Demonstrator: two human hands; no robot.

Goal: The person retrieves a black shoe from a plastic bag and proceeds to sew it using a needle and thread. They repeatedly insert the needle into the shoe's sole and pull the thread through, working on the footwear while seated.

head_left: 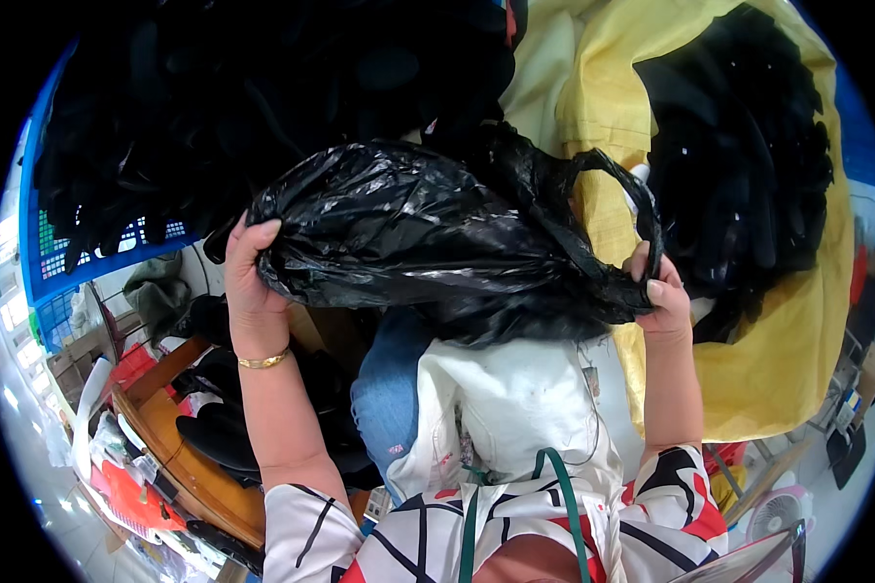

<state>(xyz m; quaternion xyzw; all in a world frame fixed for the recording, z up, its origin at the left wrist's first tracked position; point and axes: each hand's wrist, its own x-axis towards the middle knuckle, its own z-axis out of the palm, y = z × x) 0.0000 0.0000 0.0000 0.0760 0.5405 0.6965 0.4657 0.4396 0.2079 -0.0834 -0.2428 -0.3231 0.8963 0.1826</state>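
A white apron [515, 408] with a green strap hangs nearest, over a patterned sleeve [306, 534]. Above it the left hand [250, 282], a gold bracelet [263, 360] at the wrist, grips the crinkled, glossy black plastic bag [408, 233] at its left edge, fingers curled over the film. The right hand [659, 296] pinches the bag's twisted loop handle. Beyond, a yellow woven sack [749, 379] gapes open with black pieces inside, just right of the bag; a blue crate [58, 262] heaped with black pieces crowds the left.

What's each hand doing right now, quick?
Left hand: closed, gripping the left side of the black plastic bag.
Right hand: closed, holding the bag's handle end.
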